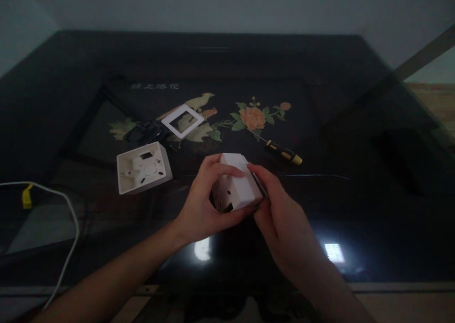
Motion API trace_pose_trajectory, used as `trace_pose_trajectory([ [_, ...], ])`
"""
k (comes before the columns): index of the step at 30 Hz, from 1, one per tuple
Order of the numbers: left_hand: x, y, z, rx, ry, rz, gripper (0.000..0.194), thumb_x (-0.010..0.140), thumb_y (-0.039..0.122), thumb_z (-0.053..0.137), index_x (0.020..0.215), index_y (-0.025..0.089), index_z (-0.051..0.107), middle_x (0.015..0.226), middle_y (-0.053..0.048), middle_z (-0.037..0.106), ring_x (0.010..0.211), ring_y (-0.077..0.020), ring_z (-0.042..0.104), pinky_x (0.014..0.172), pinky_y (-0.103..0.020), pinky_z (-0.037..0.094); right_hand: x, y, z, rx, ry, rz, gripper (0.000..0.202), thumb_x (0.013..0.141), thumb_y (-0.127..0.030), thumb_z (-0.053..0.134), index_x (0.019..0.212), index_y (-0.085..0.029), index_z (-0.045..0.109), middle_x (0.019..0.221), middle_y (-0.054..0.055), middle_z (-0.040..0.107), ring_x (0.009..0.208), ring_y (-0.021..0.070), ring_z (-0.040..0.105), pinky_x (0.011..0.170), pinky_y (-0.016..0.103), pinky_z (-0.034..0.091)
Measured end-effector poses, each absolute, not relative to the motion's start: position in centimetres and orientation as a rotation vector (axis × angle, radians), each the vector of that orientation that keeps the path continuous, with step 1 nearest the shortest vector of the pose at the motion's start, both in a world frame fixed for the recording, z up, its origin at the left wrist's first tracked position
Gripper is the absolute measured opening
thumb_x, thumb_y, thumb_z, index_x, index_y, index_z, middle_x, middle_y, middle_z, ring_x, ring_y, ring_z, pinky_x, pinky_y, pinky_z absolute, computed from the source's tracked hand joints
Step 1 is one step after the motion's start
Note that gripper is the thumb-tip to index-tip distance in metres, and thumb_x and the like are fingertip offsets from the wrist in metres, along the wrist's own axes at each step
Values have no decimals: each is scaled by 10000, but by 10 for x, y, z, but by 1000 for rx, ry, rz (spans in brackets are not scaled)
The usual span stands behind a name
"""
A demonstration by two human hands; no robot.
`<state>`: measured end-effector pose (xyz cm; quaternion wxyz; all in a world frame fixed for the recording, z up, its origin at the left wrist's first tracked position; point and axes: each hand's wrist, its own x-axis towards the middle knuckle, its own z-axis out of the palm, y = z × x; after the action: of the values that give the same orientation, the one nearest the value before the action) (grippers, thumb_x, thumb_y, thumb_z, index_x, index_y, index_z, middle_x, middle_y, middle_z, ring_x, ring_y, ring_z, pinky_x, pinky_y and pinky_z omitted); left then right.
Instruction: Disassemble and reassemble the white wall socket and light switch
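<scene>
Between my two hands, just above the near part of the dark table, is a white wall-switch mounting box (241, 190), tilted with its back and one side showing. My left hand (206, 197) is closed round its left part, thumb and fingers on the walls. My right hand (280, 209) grips the other end, where a dark edge shows; what that edge belongs to is mostly hidden. A second, open white mounting box (145, 169) lies to the left of my left hand. Behind it rests a white square frame (182, 122).
A black-and-yellow screwdriver (284, 152) lies right of centre, tip toward the painted flower. Dark parts (147, 131) sit beside the white frame. A white cable (73, 214) with a yellow tag (27, 197) curves along the left. The glossy table (355, 138) reflects light.
</scene>
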<state>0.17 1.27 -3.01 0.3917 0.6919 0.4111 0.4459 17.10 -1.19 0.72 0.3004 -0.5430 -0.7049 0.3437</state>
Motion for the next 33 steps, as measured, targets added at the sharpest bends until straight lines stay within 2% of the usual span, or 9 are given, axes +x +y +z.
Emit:
trace_pose_trajectory([
  [6,-2,16,-31,1647,1063,1125,509,722,282,829,1151,274,553,1278,-86,454,1211,-304,517,1006,-455,441,181,-10,11,-1274,-1875,964,450,938,-132,404,1372,-201,503,1424,107,592,1315,219,563,1100,439,479],
  [10,-1,20,-27,1424,1065,1144,531,739,324,819,1165,282,505,1186,-60,520,1098,-261,579,896,-384,510,187,-11,7,-1278,-1669,1094,422,991,-260,462,1412,-292,480,1473,63,551,1325,214,552,1089,446,490],
  [12,0,20,-24,1261,1019,1186,606,740,378,821,1219,305,457,1148,-40,555,1041,-233,611,859,-352,534,185,-11,3,-1286,-1563,1183,516,954,-329,558,1451,-313,419,1523,76,489,1377,238,494,1084,481,486],
  [15,2,18,-21,1056,970,1212,765,720,473,826,1326,356,374,1139,-29,578,983,-220,639,812,-334,563,176,-11,-4,-1247,-1503,1407,822,824,-379,730,1515,-313,289,1591,111,372,1436,282,405,1091,527,462],
  [17,3,16,-20,952,956,1171,839,709,504,826,1370,387,323,1069,-20,591,891,-211,653,723,-317,576,169,-10,-6,-1208,-1431,1545,879,799,-351,751,1522,-319,251,1588,119,366,1401,278,453,1069,512,486],
  [19,3,14,-20,875,943,1145,877,694,512,835,1381,396,302,1024,-16,593,849,-209,654,682,-312,579,164,-10,-7,-1181,-1342,1609,819,818,-316,726,1501,-321,273,1559,119,402,1332,255,533,1046,478,513],
  [26,4,11,-21,955,903,1111,862,696,558,815,1380,378,323,1108,-46,602,947,-249,651,765,-374,597,165,-8,-6,-1080,-1271,1666,675,816,-249,702,1411,-305,390,1479,100,498,1291,246,564,1036,440,522],
  [31,-3,17,-21,1084,888,1072,745,707,542,819,1332,350,462,1242,-67,594,1053,-266,636,811,-365,585,185,-4,-1,-1200,-1507,1382,580,806,-253,692,1351,-310,501,1400,99,512,1288,282,526,1011,476,517],
  [33,-7,20,-18,1205,916,1042,724,702,485,843,1322,344,499,1358,-74,546,1214,-302,568,933,-412,547,196,-1,0,-1215,-1607,1280,527,803,-277,695,1307,-308,548,1354,98,514,1266,284,525,1021,487,497],
])
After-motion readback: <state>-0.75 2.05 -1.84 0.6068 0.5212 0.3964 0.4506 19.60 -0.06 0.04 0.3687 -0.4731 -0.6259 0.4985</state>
